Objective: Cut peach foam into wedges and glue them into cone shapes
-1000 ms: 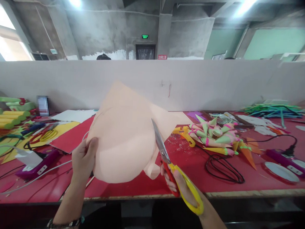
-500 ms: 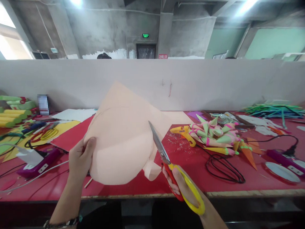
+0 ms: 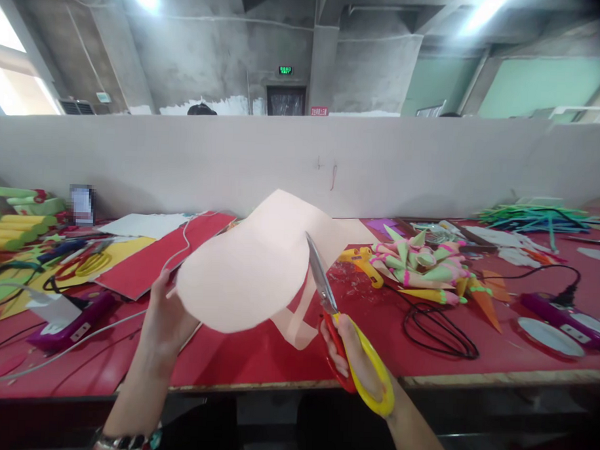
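A large pale peach sheet of paper (image 3: 244,275), its near edge cut into a round curve, is held up over the table. My left hand (image 3: 168,312) grips its left edge; the fingers are partly hidden behind the sheet. My right hand (image 3: 349,351) is closed round the red and yellow handles of a pair of scissors (image 3: 322,278). The blades lie at the right side of the sheet, pointing up and away. A curled offcut strip (image 3: 299,330) hangs below the sheet, beside the blades.
On the red table (image 3: 226,367), a yellow glue gun (image 3: 365,263) lies by a pile of paper cones (image 3: 421,262). Purple power strips (image 3: 73,322) sit at left and right with cables. A red sheet (image 3: 156,259) lies at left. A grey partition (image 3: 263,158) stands behind.
The sheet has turned and tipped flatter, its far corner moving right and down. My left hand has shifted slightly, and more of the offcut strip shows. The scissors have moved slightly right at the tip.
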`<state>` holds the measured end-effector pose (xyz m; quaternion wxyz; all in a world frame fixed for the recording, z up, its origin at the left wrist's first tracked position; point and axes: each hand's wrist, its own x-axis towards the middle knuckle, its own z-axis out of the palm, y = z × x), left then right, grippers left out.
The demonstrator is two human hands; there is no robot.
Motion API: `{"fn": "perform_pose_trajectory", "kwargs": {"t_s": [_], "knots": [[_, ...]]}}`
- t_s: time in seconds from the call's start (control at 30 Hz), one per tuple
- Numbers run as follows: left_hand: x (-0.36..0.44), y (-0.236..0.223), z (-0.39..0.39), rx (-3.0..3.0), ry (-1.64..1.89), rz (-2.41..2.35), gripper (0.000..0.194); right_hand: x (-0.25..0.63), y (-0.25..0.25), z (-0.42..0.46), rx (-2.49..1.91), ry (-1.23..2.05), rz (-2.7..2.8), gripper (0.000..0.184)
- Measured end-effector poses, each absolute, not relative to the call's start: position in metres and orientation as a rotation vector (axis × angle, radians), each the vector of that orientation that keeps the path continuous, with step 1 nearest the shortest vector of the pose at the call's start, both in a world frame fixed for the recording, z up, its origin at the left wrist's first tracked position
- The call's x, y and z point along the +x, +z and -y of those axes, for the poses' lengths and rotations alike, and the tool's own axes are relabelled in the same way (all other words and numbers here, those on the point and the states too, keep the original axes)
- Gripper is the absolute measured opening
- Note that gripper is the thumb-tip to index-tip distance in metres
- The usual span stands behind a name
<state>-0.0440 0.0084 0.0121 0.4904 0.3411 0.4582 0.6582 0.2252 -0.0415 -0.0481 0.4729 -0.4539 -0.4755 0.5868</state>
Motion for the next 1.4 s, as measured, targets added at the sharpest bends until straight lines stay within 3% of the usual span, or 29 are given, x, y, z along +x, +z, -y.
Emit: {"fn": "perform_pose_trajectory", "kwargs": {"t_s": [0.17, 0.3, 0.53, 0.6, 0.73, 1.0, 1.23, 1.4], "knots": [[-0.018, 0.009, -0.003, 0.615, 1.354, -0.538, 0.046, 0.225, -0.050, 0.037, -1.061, 1.368, 1.129, 0.048], [0.006, -0.008, -0.005, 0.648, 1.146, -0.640, 0.028, 0.224, -0.052, 0.036, -1.036, 1.329, 1.147, 0.051], [0.022, -0.020, 0.008, 0.858, 0.759, -0.518, 0.044, 0.222, -0.044, 0.041, -1.033, 1.283, 1.142, 0.050], [0.027, -0.019, 0.012, 0.867, 0.716, -0.522, 0.041, 0.222, -0.043, 0.042, -1.025, 1.291, 1.129, 0.049], [0.041, -0.017, 0.012, 0.790, 0.890, -0.819, 0.029, 0.223, -0.045, 0.040, -0.993, 1.344, 1.113, 0.049], [0.026, -0.020, -0.001, 1.144, 1.662, -1.203, 0.031, 0.225, -0.047, 0.039, -0.859, 1.501, 1.123, 0.049], [0.020, -0.019, 0.004, 1.399, 1.574, -1.445, 0.044, 0.224, -0.047, 0.039, -0.715, 1.563, 1.114, 0.047], [0.025, -0.015, 0.009, 1.614, 1.403, -1.493, 0.052, 0.227, -0.045, 0.035, -0.677, 1.545, 1.103, 0.056]]}}
